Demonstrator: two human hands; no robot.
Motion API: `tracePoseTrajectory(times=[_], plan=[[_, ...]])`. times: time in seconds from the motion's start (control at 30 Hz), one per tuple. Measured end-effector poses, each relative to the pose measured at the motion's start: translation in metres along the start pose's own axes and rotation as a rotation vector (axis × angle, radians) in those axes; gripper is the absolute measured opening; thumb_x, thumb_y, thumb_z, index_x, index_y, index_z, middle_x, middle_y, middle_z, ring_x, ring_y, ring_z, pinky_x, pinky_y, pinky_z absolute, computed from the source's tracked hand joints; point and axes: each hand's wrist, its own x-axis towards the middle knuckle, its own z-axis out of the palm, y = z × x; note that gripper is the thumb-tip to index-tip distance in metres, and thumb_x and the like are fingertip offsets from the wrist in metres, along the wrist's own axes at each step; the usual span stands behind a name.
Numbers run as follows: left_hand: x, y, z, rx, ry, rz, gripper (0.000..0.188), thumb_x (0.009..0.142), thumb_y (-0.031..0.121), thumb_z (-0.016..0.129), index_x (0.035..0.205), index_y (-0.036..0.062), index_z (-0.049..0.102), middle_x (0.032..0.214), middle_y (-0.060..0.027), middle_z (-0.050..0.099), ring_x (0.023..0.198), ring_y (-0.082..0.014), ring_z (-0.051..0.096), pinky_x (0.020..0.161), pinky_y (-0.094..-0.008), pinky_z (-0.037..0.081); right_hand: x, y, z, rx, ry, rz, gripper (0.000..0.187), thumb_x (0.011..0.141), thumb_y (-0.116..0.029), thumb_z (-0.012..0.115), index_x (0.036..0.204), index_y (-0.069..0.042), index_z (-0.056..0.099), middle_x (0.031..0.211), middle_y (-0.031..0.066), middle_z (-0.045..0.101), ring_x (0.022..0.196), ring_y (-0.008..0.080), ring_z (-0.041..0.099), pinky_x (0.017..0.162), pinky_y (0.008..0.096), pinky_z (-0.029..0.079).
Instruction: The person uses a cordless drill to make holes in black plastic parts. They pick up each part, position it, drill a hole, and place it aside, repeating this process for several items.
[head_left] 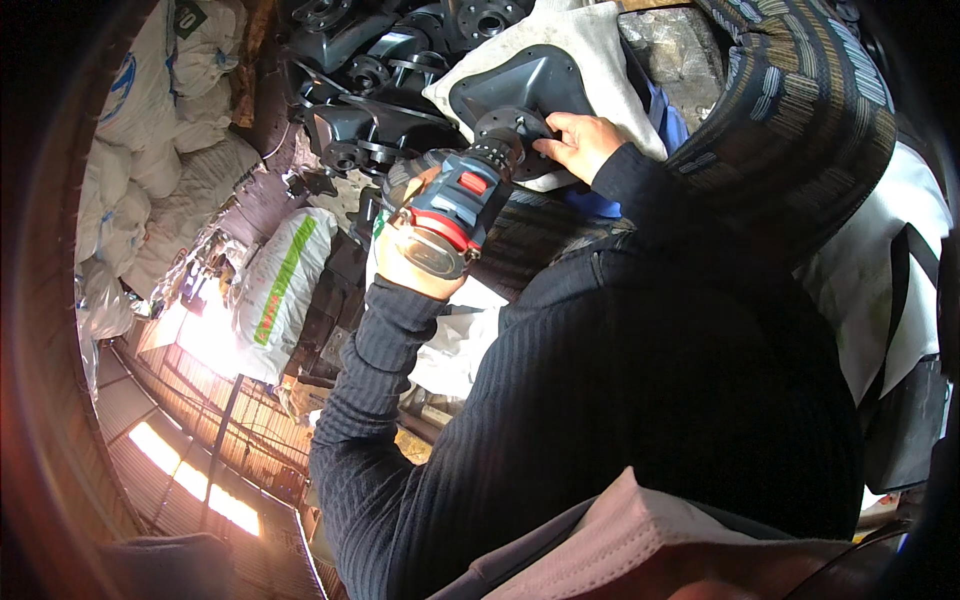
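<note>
A blue-grey cordless drill [462, 195] with a red switch is gripped by my left hand [410, 262], its fingers wrapped round it. Its black chuck points away from me at the round flange of a black flanged part [530, 75]. The chuck covers part of the flange, so I cannot see what its tip touches. My right hand [588, 146] closes thumb and fingers on the flange's right edge. Under the black part lies a whitish cloth [592, 40].
Several similar black parts [385, 120] are heaped at the far left. A patterned dark cushion [790, 130] curves along the right. White sacks [160, 150] are stacked on the left, and another white bag with a green stripe [285, 290] lies nearer.
</note>
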Motion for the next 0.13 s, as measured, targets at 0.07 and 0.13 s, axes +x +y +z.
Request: tracePoseTrajectory(times=[0.07, 0.13], plan=[[0.0028, -0.0027, 0.0001, 0.019, 0.001, 0.026, 0.035, 0.07, 0.011, 0.059, 0.105, 0.0102, 0.06, 0.1, -0.0122, 0.062, 0.094, -0.0295, 0.06, 0.082, -0.0389, 0.048, 0.001, -0.0034, -0.0049, -0.026, -0.032, 0.0, 0.025, 0.083, -0.028, 0.064, 0.08, -0.006, 0.054, 0.051, 0.0056, 0.044, 0.046, 0.0149, 0.04, 0.049, 0.0345, 0.034], [0.006, -0.0039, 0.0001, 0.024, -0.003, 0.041, 0.035, 0.07, 0.011, 0.06, 0.105, 0.0105, 0.06, 0.099, -0.0126, 0.062, 0.094, -0.0297, 0.06, 0.083, -0.0392, 0.048, 0.0015, -0.0033, -0.007, -0.036, -0.037, -0.03, 0.025, 0.084, -0.029, 0.063, 0.08, -0.006, 0.054, 0.05, 0.0051, 0.044, 0.046, 0.0163, 0.04, 0.049, 0.0349, 0.034]])
